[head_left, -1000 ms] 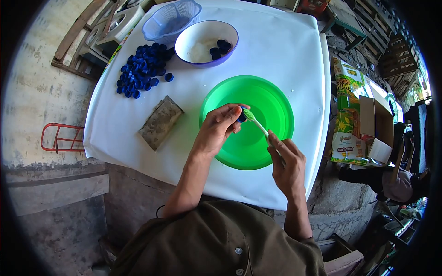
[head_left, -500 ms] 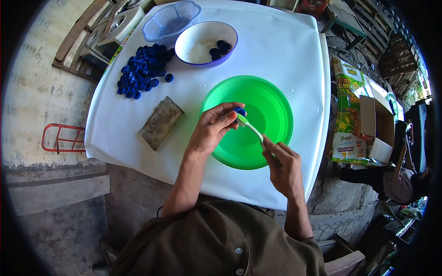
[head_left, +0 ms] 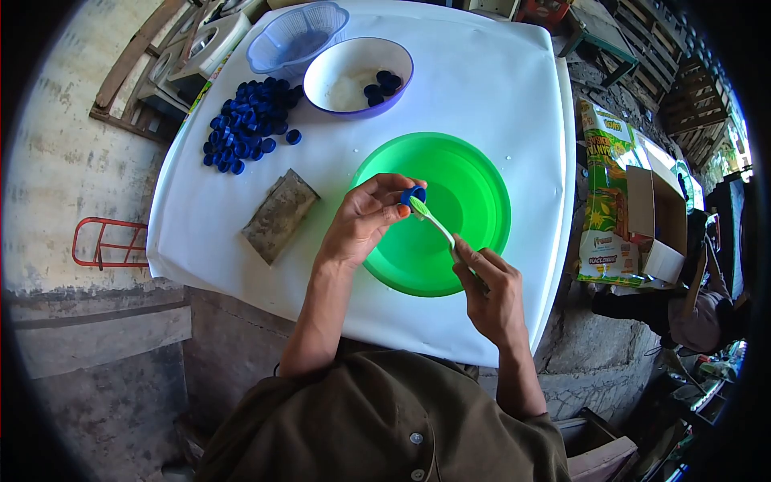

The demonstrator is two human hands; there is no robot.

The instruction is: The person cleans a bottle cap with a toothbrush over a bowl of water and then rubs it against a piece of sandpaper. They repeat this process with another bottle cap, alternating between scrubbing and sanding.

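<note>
Between the fingertips of my left hand [head_left: 365, 218] is a blue bottle cap [head_left: 413, 194], its open side turned toward the right. My right hand [head_left: 490, 287] is closed round the handle of a toothbrush [head_left: 436, 223] with green bristles and a white handle. The brush head touches the cap at its rim. Both hands are above a green basin [head_left: 482, 177], which stands on the white-covered table. A heap of blue caps [head_left: 249, 120] lies at the far left. Several more caps [head_left: 383, 87] sit in a white bowl [head_left: 333, 76] with a purple outside.
A translucent blue plastic basket [head_left: 293, 40] stands behind the bowl. Left of the basin lies a dirty grey block [head_left: 281, 215] on the table [head_left: 209, 233]. To the right, beyond the table edge, are a cardboard box [head_left: 654, 213] and a person [head_left: 695, 317].
My left hand has tilted the cap so that more of its opening shows. The toothbrush and my right hand have shifted slightly left.
</note>
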